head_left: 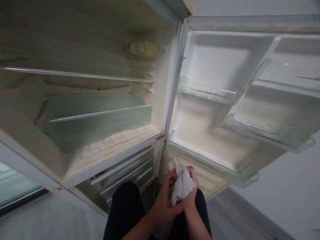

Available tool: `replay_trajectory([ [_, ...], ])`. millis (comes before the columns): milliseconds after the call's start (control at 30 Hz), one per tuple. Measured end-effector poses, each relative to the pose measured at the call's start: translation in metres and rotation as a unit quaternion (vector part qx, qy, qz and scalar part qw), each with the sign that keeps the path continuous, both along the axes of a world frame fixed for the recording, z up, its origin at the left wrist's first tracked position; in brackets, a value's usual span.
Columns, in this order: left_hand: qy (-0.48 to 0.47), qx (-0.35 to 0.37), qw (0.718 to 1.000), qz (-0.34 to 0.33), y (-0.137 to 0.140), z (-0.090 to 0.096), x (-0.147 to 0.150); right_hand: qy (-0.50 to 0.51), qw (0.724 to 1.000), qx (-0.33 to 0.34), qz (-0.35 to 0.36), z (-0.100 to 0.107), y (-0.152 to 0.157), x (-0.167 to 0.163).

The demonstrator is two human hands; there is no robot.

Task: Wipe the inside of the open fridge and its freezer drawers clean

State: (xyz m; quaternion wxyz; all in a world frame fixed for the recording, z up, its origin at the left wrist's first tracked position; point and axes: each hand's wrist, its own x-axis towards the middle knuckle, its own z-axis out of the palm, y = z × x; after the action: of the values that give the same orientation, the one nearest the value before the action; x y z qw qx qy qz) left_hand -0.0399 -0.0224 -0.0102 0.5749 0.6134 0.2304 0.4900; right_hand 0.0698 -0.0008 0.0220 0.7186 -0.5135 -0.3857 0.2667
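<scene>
A crumpled white tissue or wipe [183, 185] is gathered between my two hands, just above my knees. My left hand [165, 203] holds it from the left, with the thumb stretched across below it. From the right, my right hand [192, 191] is closed round the same wipe, its fingers partly hidden behind the cloth. Both hands are in front of the open refrigerator's lower edge, apart from its shelves. Inside the fridge, a clear drawer [100, 125] sits above a stained, ribbed floor [117, 141].
A glass shelf [82, 75] spans the compartment, with a yellowish lamp cover [144, 49] on the right wall. The open door [210, 60] at right carries clear bins [210, 93]. Below are freezer drawers [127, 170]. My knees [126, 203] are close to the fridge.
</scene>
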Motion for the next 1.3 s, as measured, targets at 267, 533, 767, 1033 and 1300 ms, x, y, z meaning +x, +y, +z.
replay_trajectory([
  [267,0.191,0.021,0.967,0.17,0.014,0.01,-0.059,-0.148,0.983,-0.037,0.103,-0.013,-0.021,-0.028],
  [533,0.305,-0.002,0.936,0.175,0.013,0.014,-0.112,-0.17,0.953,-0.084,0.237,-0.049,-0.035,-0.074],
  [767,0.279,-0.046,0.95,0.131,0.0,0.008,-0.153,0.013,0.935,-0.093,0.342,-0.076,-0.032,-0.125],
  [1033,0.302,-0.055,0.944,0.124,-0.034,-0.002,-0.217,-0.007,0.87,-0.113,0.48,-0.108,-0.01,-0.162],
  [1300,0.312,-0.123,0.904,0.265,-0.065,-0.003,-0.253,-0.226,0.836,-0.026,0.5,-0.077,0.023,-0.168],
])
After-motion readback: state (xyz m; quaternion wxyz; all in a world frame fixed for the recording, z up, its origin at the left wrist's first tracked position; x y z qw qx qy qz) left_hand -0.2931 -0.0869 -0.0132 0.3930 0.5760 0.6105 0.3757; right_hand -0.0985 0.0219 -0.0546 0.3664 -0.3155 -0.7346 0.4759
